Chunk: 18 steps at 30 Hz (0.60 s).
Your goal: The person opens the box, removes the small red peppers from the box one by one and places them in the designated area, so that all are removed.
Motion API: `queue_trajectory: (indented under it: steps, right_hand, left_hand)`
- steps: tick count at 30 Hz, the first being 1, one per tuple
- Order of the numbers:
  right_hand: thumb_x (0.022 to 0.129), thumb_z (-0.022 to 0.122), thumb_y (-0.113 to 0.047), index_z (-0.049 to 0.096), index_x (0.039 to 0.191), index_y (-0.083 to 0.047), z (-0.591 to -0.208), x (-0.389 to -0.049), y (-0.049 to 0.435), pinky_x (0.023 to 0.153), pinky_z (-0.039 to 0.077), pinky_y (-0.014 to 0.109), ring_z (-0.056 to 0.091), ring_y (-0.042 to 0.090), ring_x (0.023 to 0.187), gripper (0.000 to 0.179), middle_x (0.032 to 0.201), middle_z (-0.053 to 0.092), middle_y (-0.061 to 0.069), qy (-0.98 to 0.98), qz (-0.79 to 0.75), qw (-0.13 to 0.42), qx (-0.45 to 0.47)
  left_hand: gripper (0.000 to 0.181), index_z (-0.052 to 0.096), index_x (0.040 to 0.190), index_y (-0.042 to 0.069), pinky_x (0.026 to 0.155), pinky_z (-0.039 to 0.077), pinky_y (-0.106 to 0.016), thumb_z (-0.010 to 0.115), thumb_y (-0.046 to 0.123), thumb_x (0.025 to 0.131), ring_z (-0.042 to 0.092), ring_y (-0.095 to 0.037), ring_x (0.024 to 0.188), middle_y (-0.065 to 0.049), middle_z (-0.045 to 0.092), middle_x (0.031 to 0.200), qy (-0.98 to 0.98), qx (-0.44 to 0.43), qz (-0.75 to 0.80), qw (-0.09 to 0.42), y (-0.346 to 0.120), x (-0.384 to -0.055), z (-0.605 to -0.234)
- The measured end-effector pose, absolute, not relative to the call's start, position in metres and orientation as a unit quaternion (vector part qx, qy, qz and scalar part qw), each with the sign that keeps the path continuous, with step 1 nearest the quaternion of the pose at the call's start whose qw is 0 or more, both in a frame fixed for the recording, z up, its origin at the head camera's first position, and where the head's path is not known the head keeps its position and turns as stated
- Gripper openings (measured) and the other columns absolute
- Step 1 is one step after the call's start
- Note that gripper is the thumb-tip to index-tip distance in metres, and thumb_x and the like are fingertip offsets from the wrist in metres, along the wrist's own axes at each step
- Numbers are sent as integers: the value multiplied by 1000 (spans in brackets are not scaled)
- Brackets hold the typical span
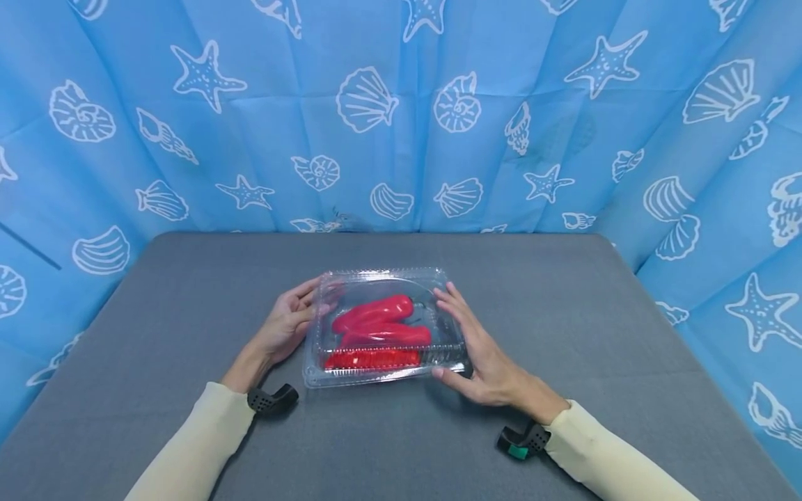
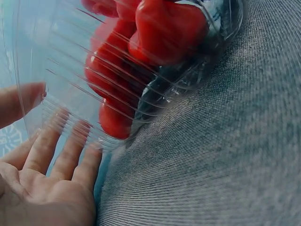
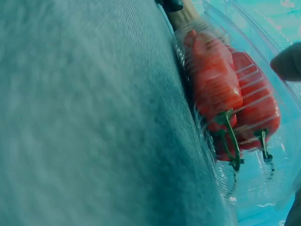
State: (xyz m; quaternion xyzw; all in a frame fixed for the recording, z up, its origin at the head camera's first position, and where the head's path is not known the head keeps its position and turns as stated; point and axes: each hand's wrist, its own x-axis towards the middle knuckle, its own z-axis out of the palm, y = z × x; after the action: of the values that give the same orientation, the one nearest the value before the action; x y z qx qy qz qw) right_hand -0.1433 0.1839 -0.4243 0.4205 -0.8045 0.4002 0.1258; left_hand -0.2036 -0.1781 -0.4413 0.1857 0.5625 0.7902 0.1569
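Observation:
A clear plastic clamshell container (image 1: 376,278) is at the middle of the grey table, its lid down over several long red peppers (image 1: 382,335). Green stems show on the peppers (image 3: 218,89) in the right wrist view. My left hand (image 1: 291,320) holds the container's left side, the thumb over its edge and the other fingers seen through the plastic in the left wrist view. On the opposite side, my right hand (image 1: 485,362) grips the container, thumb at the near corner and fingers along the right edge. The right palm is hidden in its wrist view.
A grey cloth covers the table (image 1: 238,271). Behind it and along both sides hangs a blue curtain (image 1: 401,139) with white shells and starfish. Each wrist wears a black band, the left band (image 1: 272,399) and the right band (image 1: 525,442).

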Motion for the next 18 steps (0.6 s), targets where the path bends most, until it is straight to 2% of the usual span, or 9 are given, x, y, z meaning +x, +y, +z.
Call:
queue_trajectory:
  steps: [3,8,14,18]
  right_hand:
    - [86,72,-23,26,156,-5,-425,-142,183,117,13,69,4,41,154,86,167,17,18,-811,404,124,405]
    - [86,74,-17,23,158,-5,-427,-140,182,118,12,69,2,41,154,88,168,10,17,-814,420,120,382]
    - [90,69,-14,22,158,-5,-430,-138,181,121,7,62,0,39,155,83,168,8,20,-803,439,117,386]
    - [94,64,-10,21,157,-1,-430,-137,179,124,5,53,0,41,154,77,168,8,21,-794,442,124,399]
  left_hand:
    - [65,20,158,-6,108,43,-40,52,-7,100,52,-31,134,-23,43,154,566,186,788,154,-179,-203,-441]
    - [65,19,158,-6,110,40,-41,49,-8,100,43,-33,141,-28,36,156,561,192,791,152,-178,-204,-442]
    - [67,19,157,-7,112,38,-42,51,-9,99,44,-31,141,-20,45,154,545,208,800,145,-178,-204,-442]
    - [65,21,158,-5,112,39,-41,50,-10,99,43,-31,142,-21,44,154,545,206,800,144,-177,-204,-441]
